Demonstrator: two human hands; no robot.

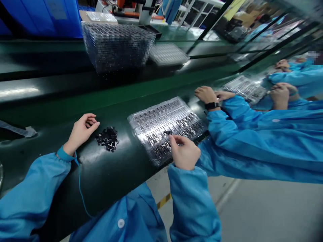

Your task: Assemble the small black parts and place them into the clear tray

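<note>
Just left of a loose pile of small black pieces (108,138), my left hand (82,131) hovers with thumb and fingers curved and apart, holding nothing I can see. A teal wrist strap with a thin cord circles that wrist. My right hand (185,152) is over the near edge of a clear plastic tray (141,134), thumb and forefinger pinched together. A small black piece (167,133) shows at those fingertips, partly hidden by them. Rows of small metallic parts fill the tray, which lies slanted on the dark green bench (118,178).
A tall stack of clear trays (117,47) and a further tray pile (169,54) stand on the ledge behind, beside a blue bin (40,20). Co-workers in blue sleeves (252,134) sit close on the right, with another tray (244,88) before them.
</note>
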